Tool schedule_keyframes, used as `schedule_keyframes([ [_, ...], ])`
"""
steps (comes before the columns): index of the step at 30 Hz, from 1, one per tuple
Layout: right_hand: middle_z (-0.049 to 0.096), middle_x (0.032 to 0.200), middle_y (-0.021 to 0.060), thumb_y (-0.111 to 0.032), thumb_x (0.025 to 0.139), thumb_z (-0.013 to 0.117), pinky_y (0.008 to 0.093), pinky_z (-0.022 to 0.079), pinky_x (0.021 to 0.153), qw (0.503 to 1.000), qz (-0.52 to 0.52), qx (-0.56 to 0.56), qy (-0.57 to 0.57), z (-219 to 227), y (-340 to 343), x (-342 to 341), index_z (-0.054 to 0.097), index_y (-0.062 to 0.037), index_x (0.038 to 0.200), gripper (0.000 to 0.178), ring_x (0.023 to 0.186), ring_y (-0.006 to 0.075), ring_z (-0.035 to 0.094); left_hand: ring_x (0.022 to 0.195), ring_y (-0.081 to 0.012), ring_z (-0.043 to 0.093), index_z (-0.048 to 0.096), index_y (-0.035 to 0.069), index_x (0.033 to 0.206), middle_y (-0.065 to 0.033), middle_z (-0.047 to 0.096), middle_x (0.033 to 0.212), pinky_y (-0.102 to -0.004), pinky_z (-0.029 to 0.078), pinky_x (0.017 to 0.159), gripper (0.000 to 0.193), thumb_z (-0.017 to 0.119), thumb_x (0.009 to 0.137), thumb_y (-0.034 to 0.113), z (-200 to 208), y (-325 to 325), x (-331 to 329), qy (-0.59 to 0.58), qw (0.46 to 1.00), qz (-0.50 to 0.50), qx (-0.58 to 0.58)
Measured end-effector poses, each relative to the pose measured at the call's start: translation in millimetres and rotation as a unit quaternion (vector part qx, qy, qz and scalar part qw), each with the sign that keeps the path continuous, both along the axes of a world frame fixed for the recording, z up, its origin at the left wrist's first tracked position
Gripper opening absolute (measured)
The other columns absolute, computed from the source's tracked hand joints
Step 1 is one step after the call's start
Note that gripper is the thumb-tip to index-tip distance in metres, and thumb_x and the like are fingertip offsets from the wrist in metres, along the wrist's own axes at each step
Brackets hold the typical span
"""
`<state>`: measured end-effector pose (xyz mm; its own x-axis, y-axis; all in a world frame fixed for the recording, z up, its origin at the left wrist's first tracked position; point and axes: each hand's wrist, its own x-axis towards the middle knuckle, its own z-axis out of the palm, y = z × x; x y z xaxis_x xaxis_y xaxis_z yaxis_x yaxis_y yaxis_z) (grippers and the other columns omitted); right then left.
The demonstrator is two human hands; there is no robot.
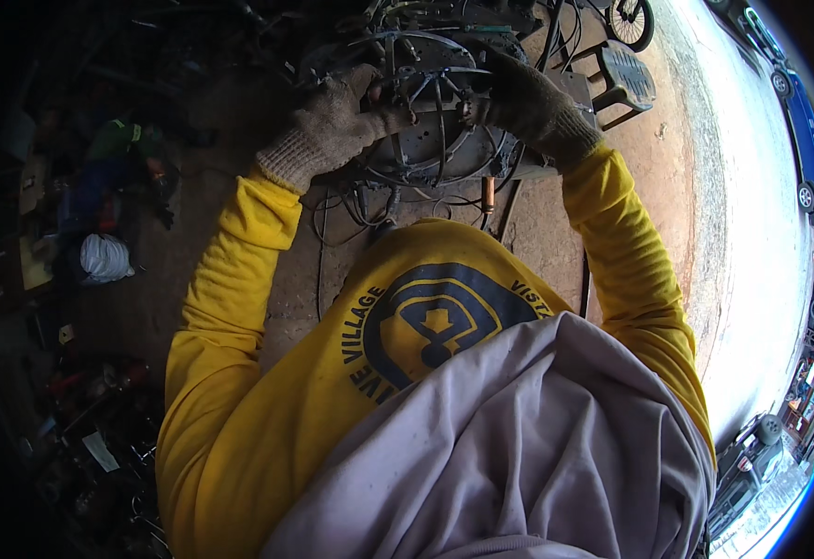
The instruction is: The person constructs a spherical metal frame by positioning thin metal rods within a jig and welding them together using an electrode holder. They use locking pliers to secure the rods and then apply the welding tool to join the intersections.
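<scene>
Both gloved hands, left hand (332,126) and right hand (523,102), are clamped on the wire frame (430,88) sitting right between them.

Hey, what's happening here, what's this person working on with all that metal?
A person in a yellow long-sleeved shirt and knit work gloves is bent over a round frame of bent metal rods lying on a grey metal block on the workshop floor. The left hand has its grip on the frame's left side and the right hand on its right side. Loose wires trail on the ground just below, and a small stool stands to the right.
</scene>
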<state>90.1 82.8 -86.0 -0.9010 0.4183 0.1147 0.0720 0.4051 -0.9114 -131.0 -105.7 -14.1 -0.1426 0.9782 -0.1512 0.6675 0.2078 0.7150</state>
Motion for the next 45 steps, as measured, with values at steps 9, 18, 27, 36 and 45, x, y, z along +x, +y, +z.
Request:
schedule_keyframes([
  [9,0.062,0.112,0.002,-0.001,0.098,0.056,0.0249,0.052,0.08,0.998,0.038,0.003,-0.046,13.1,0.2,6.7,0.04,-0.0021,0.146,0.051,0.093,0.0102,0.059,0.08,-0.0199,0.057,0.057,0.003,0.106,-0.0081,0.053,0.086,-0.0349,0.05,0.074,0.054,0.074,0.088,0.051,-1.9,1.5,1.6,0.056,0.998,-0.016,0.019],
  [18,0.062,0.092,0.012,-0.03,0.08,0.08,0.0404,0.053,0.078,0.998,-0.018,-0.037,-0.055,-1.3,6.6,8.1,0.064,-0.0064,0.098,0.034,0.088,0.0313,0.065,0.077,-0.0151,0.055,0.054,0.003,0.101,-0.0055,0.051,0.087,-0.0327,0.05,0.068,0.057,0.076,0.086,0.054,-3.0,-1.6,0.2,-0.024,1.0,-0.003,-0.005],
  [27,0.063,0.098,0.009,-0.017,0.089,0.069,0.0341,0.054,0.081,0.991,0.027,0.104,-0.077,-6.4,11.7,4.2,0.053,-0.0044,0.122,0.039,0.091,0.023,0.064,0.08,-0.0173,0.053,0.054,0.002,0.1,-0.0061,0.051,0.088,-0.0353,0.048,0.071,0.054,0.075,0.087,0.05,-0.5,0.8,3.8,0.021,1.0,0.007,0.008],
  [36,0.063,0.1,0.014,-0.031,0.085,0.075,0.0403,0.052,0.083,0.994,0.018,0.111,-0.005,-8.3,13.3,-2.2,0.065,-0.0054,0.108,0.036,0.095,0.0314,0.063,0.113,-0.0233,0.058,0.049,-0.006,0.13,-0.016,0.06,0.118,-0.0341,0.049,0.099,0.057,0.067,0.096,0.038,-2.2,5.6,0.3,-0.004,1.0,0.006,-0.011],
  [45,0.063,0.105,0.0124,-0.034,0.09,0.067,0.0378,0.051,0.088,0.996,-0.015,-0.077,0.031,1.5,3.7,10.3,0.061,-0.0031,0.114,0.039,0.1,0.0277,0.063,0.129,-0.0259,0.052,0.036,-0.012,0.144,-0.0191,0.054,0.129,-0.0345,0.044,0.11,0.07,0.066,0.097,0.031,22.6,12.2,9.7,0.044,0.993,-0.024,-0.104],
])
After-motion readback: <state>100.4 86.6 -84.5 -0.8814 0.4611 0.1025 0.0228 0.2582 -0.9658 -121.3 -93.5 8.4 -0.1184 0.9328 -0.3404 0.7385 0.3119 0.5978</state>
